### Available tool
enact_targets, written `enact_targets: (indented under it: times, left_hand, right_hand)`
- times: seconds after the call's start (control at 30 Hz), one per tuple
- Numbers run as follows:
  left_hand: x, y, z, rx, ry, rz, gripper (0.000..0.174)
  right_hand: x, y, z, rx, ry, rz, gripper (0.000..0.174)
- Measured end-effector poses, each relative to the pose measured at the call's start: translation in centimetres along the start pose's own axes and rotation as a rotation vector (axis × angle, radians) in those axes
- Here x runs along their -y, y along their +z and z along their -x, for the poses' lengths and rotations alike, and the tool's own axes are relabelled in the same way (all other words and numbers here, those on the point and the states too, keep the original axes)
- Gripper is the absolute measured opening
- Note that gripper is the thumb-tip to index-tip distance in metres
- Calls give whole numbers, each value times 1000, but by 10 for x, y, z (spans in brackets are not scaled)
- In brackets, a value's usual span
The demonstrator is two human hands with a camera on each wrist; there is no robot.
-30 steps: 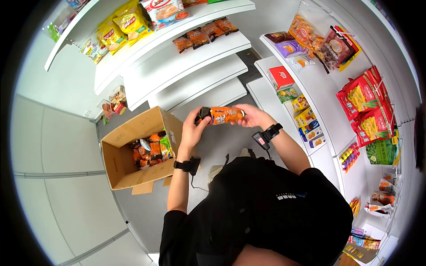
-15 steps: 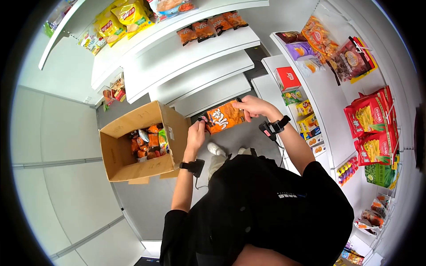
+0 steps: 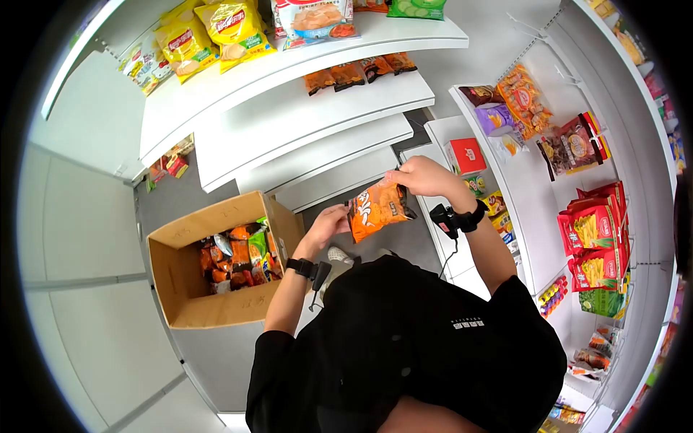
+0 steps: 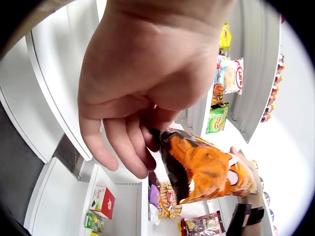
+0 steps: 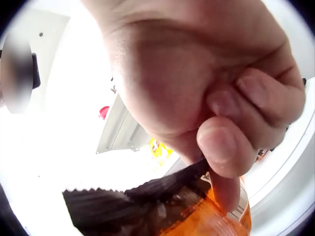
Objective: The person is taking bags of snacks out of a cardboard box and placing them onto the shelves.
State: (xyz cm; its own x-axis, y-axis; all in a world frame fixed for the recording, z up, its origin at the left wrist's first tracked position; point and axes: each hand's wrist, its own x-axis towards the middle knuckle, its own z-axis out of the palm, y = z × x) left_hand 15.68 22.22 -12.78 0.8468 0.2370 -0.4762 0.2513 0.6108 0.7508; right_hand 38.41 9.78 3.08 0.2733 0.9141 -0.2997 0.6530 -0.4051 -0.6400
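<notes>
Holding an orange-and-black snack bag [image 3: 380,209] above the grey floor [image 3: 209,361], between left hand [image 3: 328,223] and right hand [image 3: 426,177].
Pinching one dark corner between left thumb and fingertip, other fingers loosely bent; pinching the opposite saw-toothed edge on the right, fingers curled. Standing near an open cardboard box [image 3: 224,312] of snack packets [image 3: 242,252], to the left; facing white shelves [image 3: 310,119] bearing similar orange bags [image 3: 348,75], with yellow chip bags [image 3: 234,32] higher up.

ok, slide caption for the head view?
Left hand and right hand hold an orange-and-black plastic snack bag near an open brown cardboard box of packaged snacks.
</notes>
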Motion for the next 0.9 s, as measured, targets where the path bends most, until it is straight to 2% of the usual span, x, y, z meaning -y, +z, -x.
enact_targets:
  times: [0.07,0.17,0.23,0.27,0.37,0.4,0.5,0.53,0.63,0.67,0.77,0.83,0.9]
  left_hand:
    - [-12,-12,-4,16,-17,17,24]
    - [-26,-37,-4,1,4,56,27]
    - [-48,-42,2,-46,0,68,29]
    - [-53,-44,3,-103,-33,11,40]
    - [-62,-48,6,1,-163,56,53]
    - [-60,-49,1,90,-180,68,61]
    - [-74,-29,-7,171,-58,93,61]
    - [-82,-20,-10,172,-15,153,59]
    - [-99,-8,-32,11,94,299,51]
    - [-103,-12,-44,-9,126,313,40]
    - [-106,-33,-70,-232,165,308,34]
    - [-119,-34,-79,-289,187,323,26]
    - [-121,-55,-91,-361,179,285,24]
  right_hand:
    - [11,-3,-8,-151,-78,67,57]
    - [25,-2,-17,-86,118,-113,56]
    - [14,11,-25,-166,141,-256,55]
    - [9,12,-35,-214,139,-320,55]
    - [5,23,-58,-331,205,-573,55]
    - [1,32,-68,-358,185,-627,57]
    - [0,55,-97,-458,151,-675,58]
    - [2,60,-106,-443,138,-645,58]
    - [13,75,-126,-391,96,-711,58]
    - [16,78,-131,-343,86,-741,57]
    - [0,85,-161,-224,55,-732,52]
    - [-6,68,-167,-138,-10,-895,51]
    - [-18,45,-168,-132,-16,-880,50]
